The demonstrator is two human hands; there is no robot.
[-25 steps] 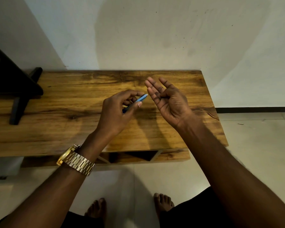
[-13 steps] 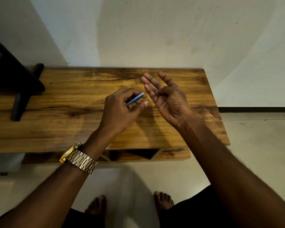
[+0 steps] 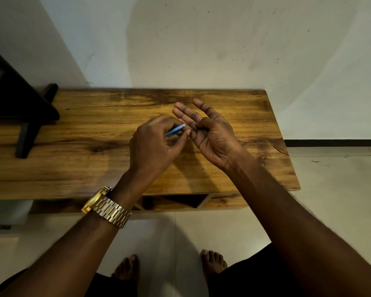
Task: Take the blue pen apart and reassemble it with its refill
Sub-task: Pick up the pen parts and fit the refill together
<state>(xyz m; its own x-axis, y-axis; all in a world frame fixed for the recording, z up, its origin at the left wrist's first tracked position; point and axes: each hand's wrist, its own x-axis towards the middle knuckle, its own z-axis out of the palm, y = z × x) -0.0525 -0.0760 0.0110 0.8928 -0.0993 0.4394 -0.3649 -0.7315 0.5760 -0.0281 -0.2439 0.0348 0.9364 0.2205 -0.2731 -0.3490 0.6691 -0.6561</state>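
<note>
Blue pen (image 3: 175, 130) pinched in my left hand (image 3: 156, 144), above the wooden counter (image 3: 77, 133).

Its pale tip points toward my right hand (image 3: 210, 133), which is released, palm up with fingers spread, thumb folded across the palm, just beside the pen's end. Both hands hover over the counter's middle. A gold watch (image 3: 106, 207) sits on my left wrist, and a dark stand (image 3: 19, 108) rests at the counter's far left.

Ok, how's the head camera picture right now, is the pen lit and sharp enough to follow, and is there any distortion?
Head view: dim, warm light; the blue pen in the left hand is slightly soft but readable, its tip catching light. The open right hand is sharp. Both hands cast shadows on the wooden table. Wide-angle bending curves the table edges; no strong glare.
</note>
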